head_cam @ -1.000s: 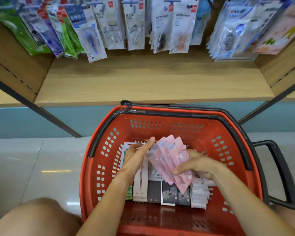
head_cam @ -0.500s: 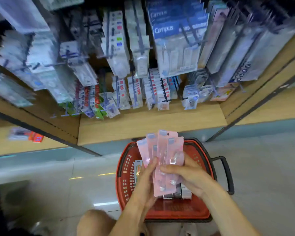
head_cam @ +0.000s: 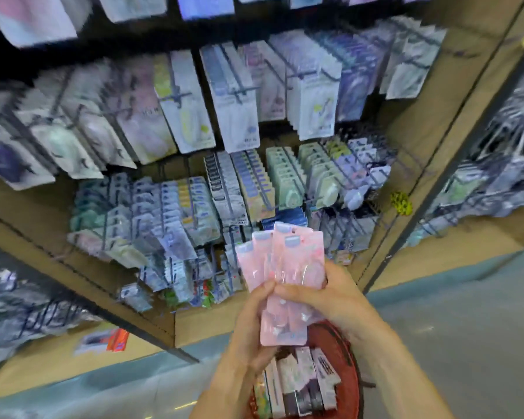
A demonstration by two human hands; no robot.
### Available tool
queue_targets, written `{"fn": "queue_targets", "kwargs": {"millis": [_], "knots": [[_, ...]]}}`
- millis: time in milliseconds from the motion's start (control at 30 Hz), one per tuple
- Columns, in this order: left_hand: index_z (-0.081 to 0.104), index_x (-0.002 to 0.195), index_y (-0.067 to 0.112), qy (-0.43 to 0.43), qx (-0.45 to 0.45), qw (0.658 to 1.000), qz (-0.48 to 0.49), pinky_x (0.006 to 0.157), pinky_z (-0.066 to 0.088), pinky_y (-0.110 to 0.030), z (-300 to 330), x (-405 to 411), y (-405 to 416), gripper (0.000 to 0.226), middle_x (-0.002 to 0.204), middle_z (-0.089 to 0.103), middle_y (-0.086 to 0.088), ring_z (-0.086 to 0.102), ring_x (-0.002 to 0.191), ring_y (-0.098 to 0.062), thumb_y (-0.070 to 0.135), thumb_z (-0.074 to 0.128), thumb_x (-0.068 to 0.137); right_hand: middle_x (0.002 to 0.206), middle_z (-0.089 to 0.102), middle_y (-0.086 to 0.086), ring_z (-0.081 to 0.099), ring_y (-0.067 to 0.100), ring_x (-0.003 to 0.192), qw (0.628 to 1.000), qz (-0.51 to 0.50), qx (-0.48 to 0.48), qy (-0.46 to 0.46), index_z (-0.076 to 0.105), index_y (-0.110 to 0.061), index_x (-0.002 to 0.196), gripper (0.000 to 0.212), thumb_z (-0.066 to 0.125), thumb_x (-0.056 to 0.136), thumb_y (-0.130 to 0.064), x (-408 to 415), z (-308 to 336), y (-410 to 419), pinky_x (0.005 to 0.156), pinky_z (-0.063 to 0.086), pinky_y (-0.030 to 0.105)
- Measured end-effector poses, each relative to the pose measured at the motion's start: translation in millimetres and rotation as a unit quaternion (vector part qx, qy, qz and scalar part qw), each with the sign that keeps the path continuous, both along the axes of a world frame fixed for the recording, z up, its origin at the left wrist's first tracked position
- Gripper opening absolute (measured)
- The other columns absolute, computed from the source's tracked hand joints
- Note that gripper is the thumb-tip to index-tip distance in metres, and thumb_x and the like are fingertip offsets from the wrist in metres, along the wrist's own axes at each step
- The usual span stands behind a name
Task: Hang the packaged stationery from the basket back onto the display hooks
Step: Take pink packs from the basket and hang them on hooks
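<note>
We see a big wooden display unit [head_cam: 415,164] filling most of the view, motion-blurred. Its dark wire display hooks [head_cam: 239,92] carry rows of hanging packets [head_cam: 230,116]: tall white and pastel ones on the upper row, smaller blue, green and yellow carded ones in the middle rows, smaller still low down. We cannot read any of the labels. A wooden shelf [head_cam: 200,325] runs along the bottom of the unit, and a side bay on the left holds a small orange and white pack [head_cam: 115,340]. Below that we see a pale blue plinth and grey floor [head_cam: 451,343].

The red shopping basket [head_cam: 350,376] sits on the floor at bottom centre, partly hidden by our forearms. Inside it we see a row of boxed and packaged stationery [head_cam: 300,382] standing on edge, white, grey and dark, with one greenish pack at the left end.

We hold a fanned stack of pink packets [head_cam: 282,276] up in front of the lower hooks, above the basket and clear of it. Each packet has a light blue header tab at the top; none is on a hook yet. Our left hand [head_cam: 251,322] has its grip closed on the stack's lower left, thumb on the front face. Our right hand [head_cam: 324,297] has its grip closed on the right edge, thumb across the front, touching the left thumb.
</note>
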State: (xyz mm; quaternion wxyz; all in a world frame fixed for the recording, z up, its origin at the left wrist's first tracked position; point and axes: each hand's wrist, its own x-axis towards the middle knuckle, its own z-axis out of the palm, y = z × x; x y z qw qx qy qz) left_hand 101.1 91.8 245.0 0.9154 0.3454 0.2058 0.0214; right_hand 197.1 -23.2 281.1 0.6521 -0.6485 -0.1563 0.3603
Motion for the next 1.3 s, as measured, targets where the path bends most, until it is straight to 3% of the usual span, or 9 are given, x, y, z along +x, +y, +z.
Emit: {"fn": "queue_targets", "kwargs": {"millis": [100,200,433,533,733,933,1000,1200,1300], "knots": [[0.085,0.091,0.006,-0.023,0.018,1.000,0.001,0.076,0.066,-0.039,49,8,1,0.032,0.106,0.078,-0.022,0.079,0.091,-0.029,0.032,0.072,0.079,0.104,0.079,0.012,0.076,0.024,0.094,0.999,-0.012,0.035,-0.029,0.072,-0.004,0.112,0.039,0.084,0.076,0.002,0,37,0,0.076,0.061,0.030],[0.084,0.094,0.006,-0.034,0.023,0.999,0.018,0.068,0.066,-0.038,76,22,-5,0.037,0.101,0.080,-0.019,0.080,0.084,-0.027,0.023,0.054,0.083,0.111,0.078,0.011,0.075,0.025,0.103,0.994,-0.032,0.073,-0.070,0.069,-0.005,0.120,0.049,0.086,0.074,-0.002,7,60,-5,0.080,0.061,0.031],[0.070,0.109,-0.008,-0.032,0.050,0.998,0.025,0.053,0.064,-0.039,98,53,-31,0.041,0.087,0.078,-0.023,0.078,0.067,-0.029,0.018,0.074,0.078,0.109,0.078,0.000,0.076,0.016,0.098,0.983,-0.116,0.076,-0.123,0.060,-0.016,0.119,0.063,0.095,0.067,-0.015,33,80,-27,0.077,0.062,0.032],[0.077,0.112,-0.004,-0.056,0.021,0.998,0.013,0.069,0.064,-0.050,103,65,-40,0.079,0.116,0.071,-0.032,0.076,0.090,-0.040,0.024,0.099,0.041,0.111,0.077,-0.003,0.075,0.014,0.101,0.981,-0.118,0.084,-0.132,0.056,-0.020,0.122,0.064,0.093,0.070,-0.017,47,83,-36,0.084,0.062,0.037],[0.068,0.130,-0.005,-0.070,0.034,0.997,0.023,0.088,0.058,-0.051,116,98,-58,0.086,0.129,0.066,-0.034,0.070,0.107,-0.042,0.026,0.089,0.052,0.110,0.076,-0.001,0.075,0.011,0.096,0.969,-0.173,0.110,-0.140,0.058,-0.019,0.119,0.062,0.091,0.068,-0.028,79,90,-49,0.073,0.063,0.032],[0.074,0.122,0.004,-0.099,0.015,0.992,0.073,0.068,0.063,-0.048,125,136,-74,0.097,0.117,0.072,-0.030,0.075,0.087,-0.040,0.025,0.099,0.030,0.105,0.073,-0.008,0.071,0.004,0.094,0.947,-0.234,0.107,-0.190,0.059,-0.023,0.113,0.058,0.089,0.066,-0.038,128,107,-72,0.066,0.054,0.018],[0.074,0.120,0.006,-0.112,0.001,0.989,0.098,0.076,0.061,-0.049,125,145,-76,0.100,0.110,0.075,-0.025,0.076,0.084,-0.037,0.023,0.101,0.026,0.106,0.071,-0.003,0.071,0.012,0.096,0.946,-0.237,0.071,-0.210,0.055,-0.020,0.114,0.062,0.090,0.067,-0.041,160,109,-75,0.067,0.054,0.022],[0.068,0.121,0.011,-0.117,-0.022,0.985,0.123,0.049,0.059,-0.035,128,168,-79,0.086,0.095,0.077,-0.016,0.075,0.065,-0.026,0.010,0.093,0.039,0.108,0.070,0.005,0.070,0.023,0.094,0.938,-0.231,-0.038,-0.254,0.057,-0.015,0.116,0.088,0.088,0.054,-0.070,255,120,-64,0.060,0.056,0.032],[0.068,0.122,0.011,-0.112,-0.042,0.985,0.126,0.050,0.058,-0.036,126,174,-78,0.105,0.104,0.075,-0.018,0.075,0.069,-0.028,0.017,0.103,0.023,0.116,0.063,0.001,0.063,0.022,0.099,0.933,-0.230,-0.060,-0.271,0.050,-0.013,0.124,0.076,0.088,0.071,-0.052,275,126,-57,0.069,0.054,0.035]]}}
